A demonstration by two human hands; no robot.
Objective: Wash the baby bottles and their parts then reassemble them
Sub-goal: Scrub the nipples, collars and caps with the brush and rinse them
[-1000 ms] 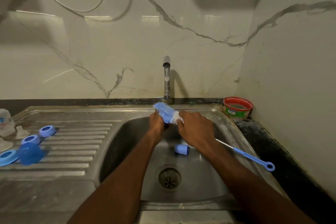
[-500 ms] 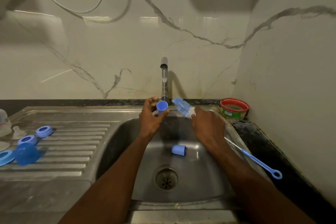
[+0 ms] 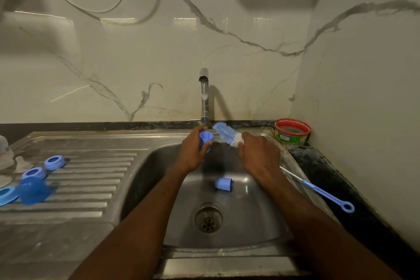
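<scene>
left hand (image 3: 193,152) grips a small blue cap (image 3: 206,139) under the tap (image 3: 204,95), above the sink (image 3: 145,166). right hand (image 3: 259,154) holds the bottle brush (image 3: 227,134), bristles pointing to 10 o'clock beside the cap. a second blue cap (image 3: 223,183) lies in the basin. the red tub (image 3: 292,131) at 2 o'clock has an unreadable label. the bottle (image 3: 4,150) at 9 o'clock is cut off and blurred.
</scene>
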